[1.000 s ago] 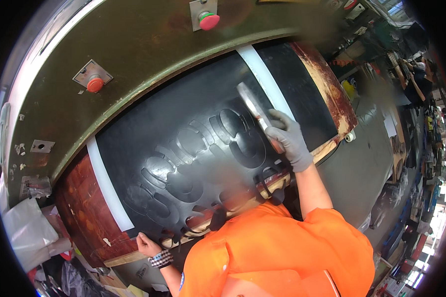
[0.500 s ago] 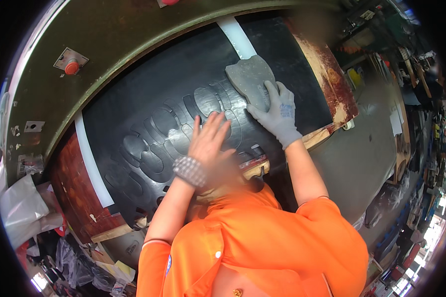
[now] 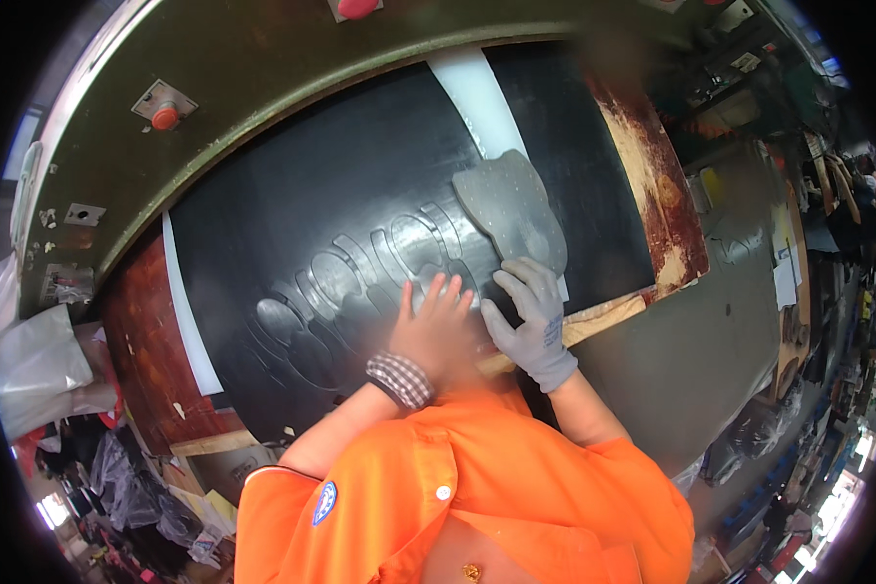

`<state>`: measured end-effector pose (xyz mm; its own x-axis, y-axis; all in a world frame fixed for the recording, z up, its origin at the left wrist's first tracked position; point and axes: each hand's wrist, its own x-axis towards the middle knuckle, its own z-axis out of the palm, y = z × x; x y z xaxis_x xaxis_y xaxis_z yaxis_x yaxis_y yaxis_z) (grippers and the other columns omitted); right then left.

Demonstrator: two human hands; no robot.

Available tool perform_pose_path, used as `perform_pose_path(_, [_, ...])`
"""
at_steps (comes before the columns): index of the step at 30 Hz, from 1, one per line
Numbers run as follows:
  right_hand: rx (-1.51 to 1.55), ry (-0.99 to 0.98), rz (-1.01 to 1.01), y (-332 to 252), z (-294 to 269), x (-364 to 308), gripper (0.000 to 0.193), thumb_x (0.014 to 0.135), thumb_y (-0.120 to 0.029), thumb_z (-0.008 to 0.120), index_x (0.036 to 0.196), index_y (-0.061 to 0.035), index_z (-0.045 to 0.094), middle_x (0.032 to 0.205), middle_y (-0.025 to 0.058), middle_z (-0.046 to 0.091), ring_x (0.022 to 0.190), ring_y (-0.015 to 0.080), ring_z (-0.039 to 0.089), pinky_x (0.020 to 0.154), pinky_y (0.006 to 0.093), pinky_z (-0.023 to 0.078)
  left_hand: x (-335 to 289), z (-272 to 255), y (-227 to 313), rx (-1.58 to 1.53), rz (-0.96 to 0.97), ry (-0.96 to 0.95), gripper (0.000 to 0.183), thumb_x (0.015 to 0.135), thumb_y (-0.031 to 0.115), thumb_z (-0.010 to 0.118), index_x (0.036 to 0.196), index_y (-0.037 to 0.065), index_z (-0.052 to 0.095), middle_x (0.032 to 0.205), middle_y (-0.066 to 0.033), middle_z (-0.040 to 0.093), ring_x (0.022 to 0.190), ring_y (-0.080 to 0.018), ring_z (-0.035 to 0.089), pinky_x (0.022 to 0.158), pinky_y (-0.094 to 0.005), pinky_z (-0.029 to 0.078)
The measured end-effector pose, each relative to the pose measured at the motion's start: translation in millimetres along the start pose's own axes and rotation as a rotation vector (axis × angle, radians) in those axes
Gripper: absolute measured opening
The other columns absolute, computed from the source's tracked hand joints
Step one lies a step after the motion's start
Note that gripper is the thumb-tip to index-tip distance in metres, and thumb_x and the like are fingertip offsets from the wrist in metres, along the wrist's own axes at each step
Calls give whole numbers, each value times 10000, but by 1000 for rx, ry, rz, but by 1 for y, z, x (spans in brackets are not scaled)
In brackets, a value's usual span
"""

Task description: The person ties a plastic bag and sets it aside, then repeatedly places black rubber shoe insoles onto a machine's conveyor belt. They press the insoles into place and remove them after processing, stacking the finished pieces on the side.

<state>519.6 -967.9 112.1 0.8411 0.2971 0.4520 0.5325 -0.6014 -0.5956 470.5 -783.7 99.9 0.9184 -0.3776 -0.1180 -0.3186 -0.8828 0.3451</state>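
A black sheet (image 3: pixel 292 175) with several curved, sole-like outlines cut or pressed into it lies on the bench. On it, toward the right, rests a flat grey, wavy-edged plate (image 3: pixel 511 200), partly over a white strip (image 3: pixel 477 92). My left hand (image 3: pixel 436 326), bare with a checked band at the wrist, lies with fingers spread over the near side of the outlines. In a grey glove, my right hand (image 3: pixel 530 326) is at the plate's near end; its bent fingers meet the edge while the thumb stands apart. Part of the left hand is blurred.
A dark green machine beam (image 3: pixel 253 83) with a red push button (image 3: pixel 164 118) runs along the far side. Worn reddish-brown board (image 3: pixel 642 185) shows beyond the sheet. At the left hangs whitish plastic (image 3: pixel 39 365). A grey surface (image 3: pixel 681 331) lies to the right.
My right hand has drawn back toward me, from the plate's side to its near end, its grip loosened. The plate seems to stay in place; the whole view has shifted.
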Motion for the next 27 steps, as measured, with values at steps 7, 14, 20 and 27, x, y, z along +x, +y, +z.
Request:
perform_pose_path(7, [35,20,2,-15,10,4,302,761,-84,744,1040,-11,654,1104,150,658,1031,358,607,889,432,497,-3,6,-6,-2,89,262,387,829,259,755,1173,100,678,1281,-37,659,1315,-256,528,1078,-556,337])
perform_pose_path(14, [-11,-366,140,-50,26,-38,258,844,-303,710,879,-71,604,873,116,676,755,322,671,652,432,534,3,-135,-149,-1262,-466,1355,165,958,210,695,888,63,670,746,-9,630,671,-103,525,660,-266,422])
perform_pose_path(20, [100,-602,266,-65,21,-18,347,870,-368,689,849,-34,596,772,175,668,708,354,672,639,448,534,-77,-218,-206,-919,-173,1291,203,971,182,683,1004,-15,719,930,-73,742,827,-97,655,750,-245,518])
perform_pose_path(27, [1172,-959,1050,-51,34,12,360,975,-340,616,1101,-3,605,861,67,670,621,125,631,508,241,476,-88,-61,-85,-106,38,541,439,766,200,802,1151,31,675,1109,-150,701,1067,-337,654,1011,-512,435])
